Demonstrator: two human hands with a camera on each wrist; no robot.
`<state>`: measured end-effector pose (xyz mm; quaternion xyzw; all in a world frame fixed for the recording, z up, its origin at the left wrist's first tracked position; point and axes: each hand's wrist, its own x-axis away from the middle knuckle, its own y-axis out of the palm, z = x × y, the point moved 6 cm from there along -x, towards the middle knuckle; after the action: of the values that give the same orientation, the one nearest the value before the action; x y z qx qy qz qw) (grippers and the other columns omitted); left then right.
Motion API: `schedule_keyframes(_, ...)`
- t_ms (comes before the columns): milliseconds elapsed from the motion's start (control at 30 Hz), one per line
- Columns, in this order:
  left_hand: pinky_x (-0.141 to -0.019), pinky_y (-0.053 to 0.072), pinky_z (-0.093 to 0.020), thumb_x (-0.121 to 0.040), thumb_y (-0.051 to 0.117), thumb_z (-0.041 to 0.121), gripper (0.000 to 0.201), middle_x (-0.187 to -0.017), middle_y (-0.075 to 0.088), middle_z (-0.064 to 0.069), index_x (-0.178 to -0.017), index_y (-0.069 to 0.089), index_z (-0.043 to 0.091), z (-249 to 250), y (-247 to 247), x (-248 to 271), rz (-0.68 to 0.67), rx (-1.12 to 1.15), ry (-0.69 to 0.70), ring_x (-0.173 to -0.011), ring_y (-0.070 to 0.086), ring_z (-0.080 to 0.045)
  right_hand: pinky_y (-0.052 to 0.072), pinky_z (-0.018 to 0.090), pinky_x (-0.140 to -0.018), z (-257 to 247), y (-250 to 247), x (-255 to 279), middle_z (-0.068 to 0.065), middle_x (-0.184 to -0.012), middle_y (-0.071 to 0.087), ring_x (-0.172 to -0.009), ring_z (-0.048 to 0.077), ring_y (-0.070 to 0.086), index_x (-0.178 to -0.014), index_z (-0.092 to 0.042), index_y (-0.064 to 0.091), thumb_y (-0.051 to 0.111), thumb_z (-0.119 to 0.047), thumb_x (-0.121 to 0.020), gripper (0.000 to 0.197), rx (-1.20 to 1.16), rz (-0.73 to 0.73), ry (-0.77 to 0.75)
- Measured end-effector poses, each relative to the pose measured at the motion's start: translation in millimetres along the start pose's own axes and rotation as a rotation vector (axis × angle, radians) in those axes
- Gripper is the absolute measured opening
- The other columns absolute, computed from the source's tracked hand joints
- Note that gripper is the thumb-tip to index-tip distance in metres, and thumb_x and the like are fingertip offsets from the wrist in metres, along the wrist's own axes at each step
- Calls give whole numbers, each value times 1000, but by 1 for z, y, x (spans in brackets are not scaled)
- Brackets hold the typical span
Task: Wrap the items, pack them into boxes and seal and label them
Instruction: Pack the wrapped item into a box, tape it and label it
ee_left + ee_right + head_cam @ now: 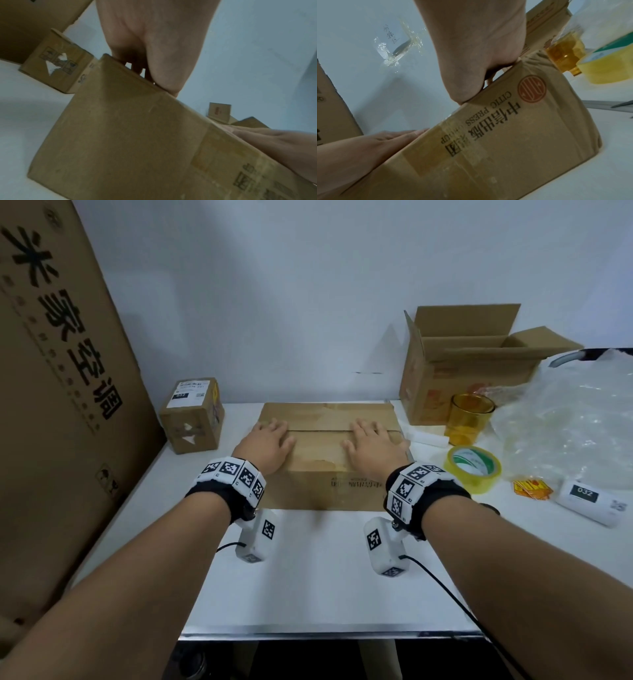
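A closed brown cardboard box [325, 460] sits in the middle of the white table, its top flaps meeting along a seam. My left hand [269, 440] lies flat on the left half of the lid, fingers straight. Flat on the right half rests my right hand [371, 440]. In the left wrist view the left palm [154, 54] presses the box's top edge above its front face [128, 135]. The right wrist view has the right palm [471, 60] on the edge above the printed face [505, 135]. A roll of yellow tape [472, 469] and a label roll [591, 501] lie to the right.
A small labelled box [191, 416] stands at the back left beside a very large carton [51, 371]. At the back right are an open box [462, 364], an amber glass [469, 417], bubble wrap [575, 419] and orange stickers [532, 489]. The table's front edge [325, 633] is near me.
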<state>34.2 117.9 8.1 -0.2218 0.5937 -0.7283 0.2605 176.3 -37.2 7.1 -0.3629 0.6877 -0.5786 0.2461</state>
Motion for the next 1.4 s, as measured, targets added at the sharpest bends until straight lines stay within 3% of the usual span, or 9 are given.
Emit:
schedule_keyframes(233,-122,10,-44,-105,23,47,56,-165,8,-2,-156,17,25,0,6,3,7,79,-21,-151,3,-26,14,60,-113,13,-7,8,-8,-162,10,-149,26,2,-153,-32,19,24,-49,-102,54,-55,100,8)
schedule_keyframes(367,-121,9,-49,-102,30,54,52,-165,-8,-1,-152,23,41,-3,5,13,20,199,-118,-151,-6,-30,36,51,-107,40,-8,11,12,-157,19,-139,42,28,-150,-30,26,32,-52,-99,55,-232,165,208)
schedule_keyframes(500,-119,22,-50,-98,33,60,54,-164,3,-12,-150,28,45,-2,1,14,39,196,-139,-149,13,-35,53,51,-84,48,-15,13,16,-129,49,-109,37,55,-140,-16,39,36,-39,-101,45,-347,209,205)
schedule_keyframes(700,-114,31,-47,-98,31,62,53,-163,12,-12,-148,30,46,29,4,26,46,151,-116,-144,29,-36,48,43,-87,73,-20,20,20,-119,54,-104,39,57,-122,-11,50,35,-19,-98,29,-237,258,316)
schedule_keyframes(833,-109,33,-50,-100,26,58,51,-159,18,-13,-149,26,45,41,2,31,37,63,-118,-140,27,-37,41,47,-96,76,-14,25,21,-146,33,-121,40,47,-137,-17,40,28,-23,-102,37,-162,225,327)
schedule_keyframes(933,-107,33,-50,-100,23,56,52,-158,18,-12,-151,22,44,42,1,33,25,16,-139,-140,26,-37,35,47,-100,70,-15,27,1,-162,3,-133,37,34,-145,-24,33,24,-29,-105,42,-162,219,277)
schedule_keyframes(1133,-105,35,-52,-103,22,49,48,-154,25,-19,-149,27,37,44,3,21,-9,-50,-120,-139,29,-40,17,56,-116,57,-14,25,-4,-161,16,-149,28,2,-151,-36,24,20,-37,-105,46,-85,152,115)
schedule_keyframes(1267,-119,19,-46,-106,18,35,51,-161,14,-17,-155,20,19,47,13,10,-15,-37,0,-150,5,-30,12,59,-116,50,-9,25,-6,-162,13,-150,27,5,-151,-39,22,19,-45,-103,48,-59,139,80)
schedule_keyframes(1400,-119,12,-48,-107,17,29,50,-164,10,-4,-156,17,15,53,11,11,-5,-51,31,-151,6,-21,11,58,-116,51,-6,23,-6,-163,10,-150,27,3,-152,-38,19,17,-44,-103,49,-36,125,89)
